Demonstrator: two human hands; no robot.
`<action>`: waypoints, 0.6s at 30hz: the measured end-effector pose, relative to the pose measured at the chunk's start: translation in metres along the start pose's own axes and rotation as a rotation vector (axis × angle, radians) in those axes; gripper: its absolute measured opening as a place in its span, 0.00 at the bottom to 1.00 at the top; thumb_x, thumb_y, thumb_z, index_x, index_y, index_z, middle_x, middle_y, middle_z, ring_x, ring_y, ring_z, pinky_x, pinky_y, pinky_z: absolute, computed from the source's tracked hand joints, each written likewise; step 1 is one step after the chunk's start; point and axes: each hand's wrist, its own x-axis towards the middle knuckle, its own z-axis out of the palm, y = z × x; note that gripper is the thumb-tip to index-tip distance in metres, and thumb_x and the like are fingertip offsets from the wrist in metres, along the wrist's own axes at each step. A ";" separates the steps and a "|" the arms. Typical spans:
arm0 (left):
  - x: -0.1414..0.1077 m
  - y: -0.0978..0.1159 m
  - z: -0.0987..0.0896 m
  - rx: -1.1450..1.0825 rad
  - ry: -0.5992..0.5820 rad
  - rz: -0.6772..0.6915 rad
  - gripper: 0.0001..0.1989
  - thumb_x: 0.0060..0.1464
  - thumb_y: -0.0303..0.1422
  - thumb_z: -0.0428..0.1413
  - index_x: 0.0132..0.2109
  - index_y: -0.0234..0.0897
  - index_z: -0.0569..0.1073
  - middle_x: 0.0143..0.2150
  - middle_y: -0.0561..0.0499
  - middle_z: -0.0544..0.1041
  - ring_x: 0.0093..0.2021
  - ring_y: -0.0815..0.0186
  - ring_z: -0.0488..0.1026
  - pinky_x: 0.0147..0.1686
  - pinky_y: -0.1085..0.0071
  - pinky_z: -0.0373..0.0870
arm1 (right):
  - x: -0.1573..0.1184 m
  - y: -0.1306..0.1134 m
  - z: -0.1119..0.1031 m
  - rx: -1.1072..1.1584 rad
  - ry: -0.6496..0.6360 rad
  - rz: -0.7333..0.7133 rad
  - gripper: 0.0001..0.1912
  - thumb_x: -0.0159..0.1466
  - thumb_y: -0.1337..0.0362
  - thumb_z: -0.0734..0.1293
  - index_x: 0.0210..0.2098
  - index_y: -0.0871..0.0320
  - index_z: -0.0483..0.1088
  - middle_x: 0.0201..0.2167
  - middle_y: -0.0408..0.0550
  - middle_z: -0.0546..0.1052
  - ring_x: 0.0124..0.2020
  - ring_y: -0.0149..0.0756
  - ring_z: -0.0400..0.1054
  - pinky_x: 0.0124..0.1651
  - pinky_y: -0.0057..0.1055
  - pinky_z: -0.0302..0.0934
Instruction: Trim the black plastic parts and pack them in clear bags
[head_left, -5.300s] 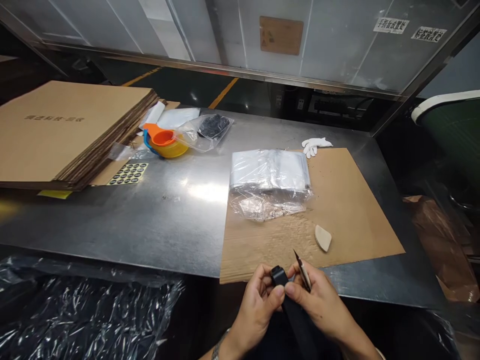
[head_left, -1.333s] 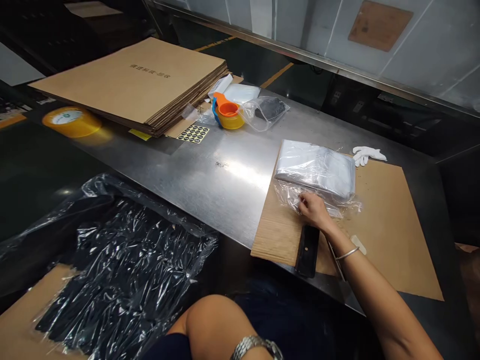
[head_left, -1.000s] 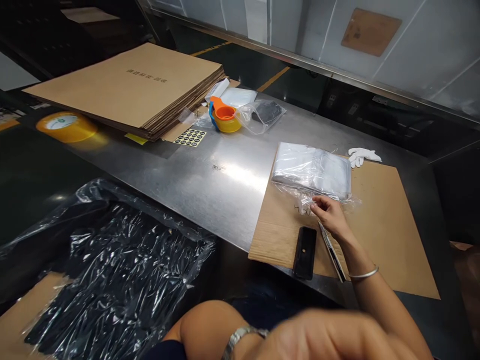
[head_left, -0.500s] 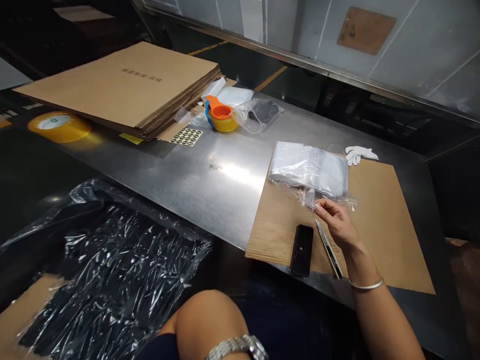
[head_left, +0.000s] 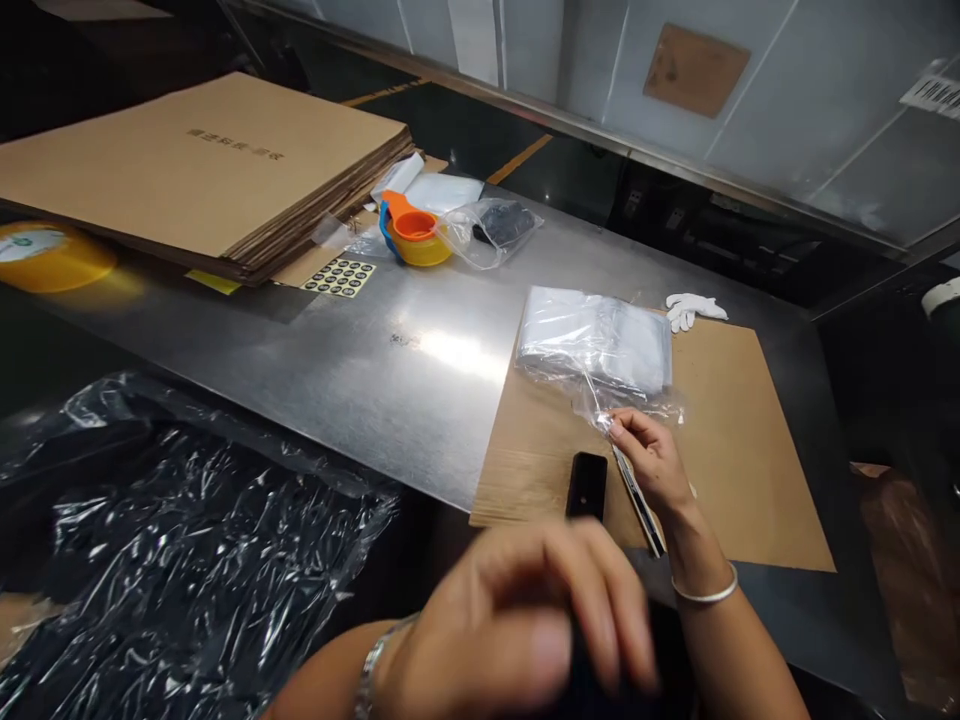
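A stack of clear plastic bags in a plastic wrapper (head_left: pixel 596 340) lies on a flat cardboard sheet (head_left: pixel 750 440). Pinched at its near edge by my right hand (head_left: pixel 649 455) is the wrapper's loose, crumpled plastic. Just below those fingers lies a slim utility knife (head_left: pixel 637 500), with a black oblong object (head_left: pixel 587 485) to its left. My left hand (head_left: pixel 525 610), blurred and close to the camera, is raised in front of the table edge. Its fingers are loosely bent and apart from the thumb, and nothing shows in them; it partly covers the black object.
Flat cardboard boxes (head_left: pixel 217 160) are stacked at the left, near a yellow tape roll (head_left: pixel 56 258) and a sticker sheet (head_left: pixel 340 278). An orange-and-yellow tape dispenser (head_left: pixel 416 235) stands mid-table beside a clear bag (head_left: pixel 487 235). A white glove (head_left: pixel 694 310) lies behind the cardboard. Black plastic (head_left: pixel 202 560) spreads lower left.
My left hand has come up into view from the bottom, where only its wrist and watch showed. The right hand keeps its pinch on the plastic. The whole view has shifted slightly.
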 end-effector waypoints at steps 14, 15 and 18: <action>0.091 -0.040 -0.104 1.758 -0.017 0.169 0.29 0.56 0.21 0.42 0.60 0.56 0.55 0.40 0.52 0.65 0.34 0.68 0.65 0.34 0.73 0.64 | -0.039 -0.014 0.038 -0.554 -0.245 -0.331 0.05 0.57 0.72 0.60 0.27 0.57 0.64 0.32 0.48 0.68 0.35 0.38 0.58 0.38 0.36 0.56; 0.091 -0.039 -0.107 1.812 -0.027 0.144 0.28 0.56 0.22 0.43 0.60 0.52 0.57 0.39 0.51 0.66 0.33 0.67 0.65 0.33 0.73 0.64 | -0.041 -0.015 0.040 -0.574 -0.256 -0.348 0.05 0.57 0.72 0.60 0.28 0.57 0.64 0.33 0.49 0.69 0.36 0.39 0.58 0.38 0.37 0.56; 0.097 -0.042 -0.121 1.856 -0.010 0.103 0.20 0.55 0.25 0.46 0.53 0.45 0.67 0.35 0.51 0.69 0.34 0.65 0.67 0.31 0.72 0.63 | -0.046 -0.014 0.047 -0.610 -0.274 -0.392 0.06 0.57 0.73 0.59 0.30 0.59 0.65 0.36 0.52 0.69 0.39 0.41 0.58 0.40 0.39 0.56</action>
